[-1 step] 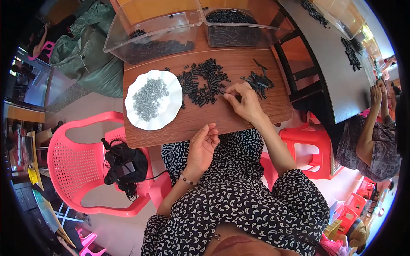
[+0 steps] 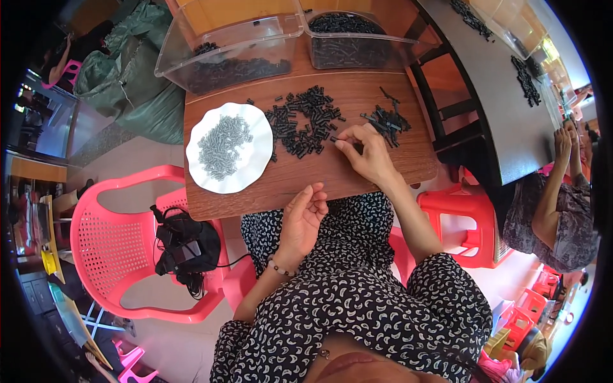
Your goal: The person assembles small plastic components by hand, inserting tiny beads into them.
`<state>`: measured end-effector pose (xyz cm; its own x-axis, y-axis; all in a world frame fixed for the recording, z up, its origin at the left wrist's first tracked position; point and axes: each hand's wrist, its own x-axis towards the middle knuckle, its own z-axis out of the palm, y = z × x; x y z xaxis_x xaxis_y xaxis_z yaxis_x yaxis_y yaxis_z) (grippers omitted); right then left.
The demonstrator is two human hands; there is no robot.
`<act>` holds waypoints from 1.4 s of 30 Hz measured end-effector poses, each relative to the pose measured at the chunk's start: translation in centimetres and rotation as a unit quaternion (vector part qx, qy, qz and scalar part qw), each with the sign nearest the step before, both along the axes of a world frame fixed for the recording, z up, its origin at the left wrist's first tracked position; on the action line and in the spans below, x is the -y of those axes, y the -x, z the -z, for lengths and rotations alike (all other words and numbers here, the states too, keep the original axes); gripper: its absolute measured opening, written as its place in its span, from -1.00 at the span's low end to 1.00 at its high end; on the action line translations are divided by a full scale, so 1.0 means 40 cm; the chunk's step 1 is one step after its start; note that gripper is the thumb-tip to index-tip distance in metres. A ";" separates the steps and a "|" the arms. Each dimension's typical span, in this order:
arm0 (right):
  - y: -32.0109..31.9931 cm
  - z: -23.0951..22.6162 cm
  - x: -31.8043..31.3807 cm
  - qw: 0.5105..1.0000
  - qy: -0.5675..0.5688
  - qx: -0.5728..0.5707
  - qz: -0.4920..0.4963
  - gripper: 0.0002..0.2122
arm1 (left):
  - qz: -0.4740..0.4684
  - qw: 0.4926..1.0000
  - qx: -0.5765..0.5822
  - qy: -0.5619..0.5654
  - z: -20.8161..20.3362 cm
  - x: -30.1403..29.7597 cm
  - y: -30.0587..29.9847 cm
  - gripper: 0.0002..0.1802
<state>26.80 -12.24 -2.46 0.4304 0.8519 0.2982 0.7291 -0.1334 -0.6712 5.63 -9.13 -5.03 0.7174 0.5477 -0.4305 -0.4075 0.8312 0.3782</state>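
Note:
My right hand (image 2: pixel 368 155) is over the right part of the small wooden table. Its thumb and index finger pinch a small black tube (image 2: pixel 334 139). A loose pile of similar black tubes (image 2: pixel 310 118) lies just to the left of those fingertips. Beyond the hand is a heap of thin black strips (image 2: pixel 387 124). My left hand (image 2: pixel 303 220) hangs just off the table's near edge, palm turned up. Its fingers are curled in toward the thumb, and anything between them is too small to make out. A white wavy-rimmed plate (image 2: pixel 263 150) with small clear-grey pieces (image 2: pixel 223 147) sits at the left.
Two clear plastic bins (image 2: pixel 233 46) with black parts stand along the table's far side. Left of the table are green sacks (image 2: pixel 143 96) and a pink chair (image 2: pixel 115 249) bearing a black bag (image 2: pixel 198 246). A red stool (image 2: pixel 463 220) and a dark table (image 2: pixel 504 121) stand right, where another person (image 2: pixel 543 210) sits.
The small black tube in my right fingertips has turned slightly and shows more clearly. Both hands have otherwise stayed in place.

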 end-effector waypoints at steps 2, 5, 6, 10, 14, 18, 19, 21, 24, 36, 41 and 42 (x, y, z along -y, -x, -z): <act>0.020 -0.014 0.021 0.997 0.006 -0.076 -0.001 -0.87 | 0.003 1.000 0.000 -0.029 -0.002 0.001 0.000 -0.74; 0.044 -0.017 0.049 0.987 -0.009 -0.160 -0.024 -0.88 | 0.013 0.997 0.001 -0.080 -0.015 0.002 -0.006 -0.69; 0.051 -0.014 0.058 0.975 -0.005 -0.220 -0.040 -0.88 | 0.014 0.992 -0.018 -0.125 -0.025 0.004 -0.012 -0.68; 0.090 -0.038 0.081 0.918 0.006 -0.386 -0.089 -0.87 | 0.010 0.971 -0.072 -0.229 -0.051 0.005 -0.022 -0.65; 0.119 -0.027 0.094 0.879 -0.004 -0.463 -0.118 -0.84 | 0.008 0.957 -0.069 -0.281 -0.050 -0.002 -0.026 -0.63; 0.138 -0.032 0.090 0.866 -0.015 -0.481 -0.137 -0.85 | -0.001 0.945 -0.063 -0.321 -0.043 -0.006 -0.023 -0.67; 0.137 -0.028 0.089 0.883 -0.008 -0.447 -0.146 -0.85 | -0.002 0.945 -0.064 -0.320 -0.041 -0.005 -0.021 -0.67; 0.141 -0.021 0.088 0.898 -0.001 -0.412 -0.154 -0.86 | -0.016 0.937 -0.078 -0.340 -0.038 -0.006 -0.019 -0.70; 0.161 -0.018 0.083 0.870 -0.003 -0.471 -0.145 -0.87 | -0.034 0.931 -0.089 -0.353 -0.032 -0.004 -0.013 -0.70; 0.046 -0.053 0.029 0.999 -0.031 0.001 -0.045 -0.89 | -0.048 0.977 -0.059 -0.201 -0.038 -0.007 0.005 -0.71; -0.066 -0.027 -0.024 0.994 -0.020 0.103 0.033 -0.90 | -0.026 0.982 -0.054 -0.180 -0.032 -0.002 0.004 -0.72; -0.074 -0.026 -0.031 0.992 -0.014 0.115 0.050 -0.91 | -0.034 0.982 -0.061 -0.177 -0.040 0.001 0.002 -0.73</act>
